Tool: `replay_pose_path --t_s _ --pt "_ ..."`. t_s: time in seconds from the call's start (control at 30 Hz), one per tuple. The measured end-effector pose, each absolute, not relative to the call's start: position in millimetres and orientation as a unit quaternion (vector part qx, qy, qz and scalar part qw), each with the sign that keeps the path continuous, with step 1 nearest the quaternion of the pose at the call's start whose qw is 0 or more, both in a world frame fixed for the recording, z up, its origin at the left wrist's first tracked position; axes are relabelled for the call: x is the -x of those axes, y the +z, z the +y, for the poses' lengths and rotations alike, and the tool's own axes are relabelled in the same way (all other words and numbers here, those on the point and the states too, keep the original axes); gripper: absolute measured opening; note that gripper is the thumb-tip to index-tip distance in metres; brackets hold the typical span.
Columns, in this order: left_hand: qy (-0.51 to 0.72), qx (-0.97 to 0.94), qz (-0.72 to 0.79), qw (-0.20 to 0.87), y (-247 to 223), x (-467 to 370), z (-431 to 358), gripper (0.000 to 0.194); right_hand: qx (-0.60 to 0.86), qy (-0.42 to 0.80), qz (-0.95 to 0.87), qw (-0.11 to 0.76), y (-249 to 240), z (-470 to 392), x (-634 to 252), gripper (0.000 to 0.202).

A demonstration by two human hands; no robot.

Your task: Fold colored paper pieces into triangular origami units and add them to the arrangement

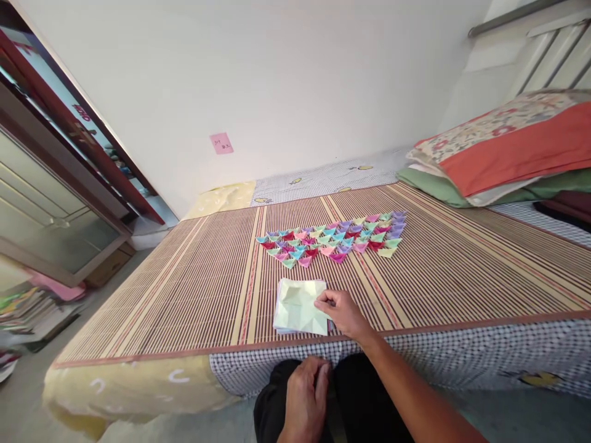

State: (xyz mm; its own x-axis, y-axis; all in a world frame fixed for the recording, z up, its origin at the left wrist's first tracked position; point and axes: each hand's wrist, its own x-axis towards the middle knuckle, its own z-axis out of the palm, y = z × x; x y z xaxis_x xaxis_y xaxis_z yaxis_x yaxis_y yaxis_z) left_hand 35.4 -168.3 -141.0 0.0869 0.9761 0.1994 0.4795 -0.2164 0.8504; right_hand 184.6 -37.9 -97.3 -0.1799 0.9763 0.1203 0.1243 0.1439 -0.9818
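Note:
A stack of square paper sheets [300, 306] lies on the striped mat near its front edge, the top sheet pale green and creased. My right hand [340, 311] pinches the right edge of that top sheet between thumb and fingers. Curled up on my knee, my left hand [307, 394] is closed; whether anything is inside cannot be seen. Beyond the stack, many small folded paper pieces [332, 240] in pink, red, green, blue, purple and yellow stand in rows on the mat.
The mat [203, 289] covers a bed against a white wall. Folded bedding [517, 154] is piled at the back right. A pink note [221, 143] is on the wall. At the left are a cabinet [50, 209] and stacked papers [28, 314].

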Motion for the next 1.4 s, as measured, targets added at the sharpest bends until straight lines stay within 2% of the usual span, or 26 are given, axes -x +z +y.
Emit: replay_pose_path --t_s 0.17,0.33,0.43,0.53,0.63,0.83,0.93,1.0,1.03,1.07,1.1,1.2,1.4 --pt "0.453 -0.589 0.547 0.385 -130.2 -32.0 -164.0 0.041 0.431 0.532 -0.563 0.462 -82.3 -42.3 -195.9 0.033" --pt "0.511 -0.498 0.552 0.433 -90.7 -16.9 -147.2 0.041 0.398 0.587 -0.522 0.474 -58.2 -60.9 -206.4 0.04" --pt "0.54 -0.345 0.476 0.602 -57.0 -20.1 -140.2 0.053 0.38 0.608 -0.514 0.471 -45.3 -75.1 -203.5 0.039" --pt "0.544 -0.321 0.4 0.664 -31.6 -33.3 -138.3 0.054 0.361 0.628 -0.521 0.452 -37.0 -87.6 -194.8 0.037" --pt "0.565 -0.314 0.382 0.661 -22.9 -44.5 -137.3 0.047 0.341 0.64 -0.533 0.436 -32.8 -95.5 -187.1 0.038" --pt "0.595 -0.283 0.414 0.628 -37.5 -46.5 -134.0 0.049 0.343 0.619 -0.55 0.443 -31.7 -100.2 -183.1 0.033" --pt "0.604 -0.263 0.462 0.594 -45.4 -43.9 -133.6 0.058 0.394 0.545 -0.543 0.503 -32.7 -97.0 -190.7 0.028" --pt "0.607 -0.261 0.473 0.583 -47.6 -42.6 -133.9 0.063 0.449 0.45 -0.526 0.565 -33.5 -92.0 -199.6 0.025" --pt "0.608 -0.265 0.469 0.583 -48.0 -42.4 -134.2 0.063 0.486 0.378 -0.529 0.584 -34.0 -89.3 -204.1 0.03" --pt "0.609 -0.272 0.461 0.585 -48.0 -42.5 -134.5 0.062 0.5 0.34 -0.542 0.583 -34.5 -86.9 -207.8 0.035" --pt "0.609 -0.279 0.451 0.59 -48.0 -42.7 -134.8 0.06 0.49 0.352 -0.569 0.559 -35.1 -85.1 -210.5 0.035" --pt "0.606 -0.288 0.428 0.606 -49.8 -43.8 -135.0 0.056 0.465 0.371 -0.605 0.529 -37.3 -85.1 -210.7 0.027" --pt "0.624 -0.239 0.432 0.606 -63.3 -39.0 -133.5 0.047 0.481 0.265 -0.613 0.568 -39.2 -93.0 -204.7 0.01"
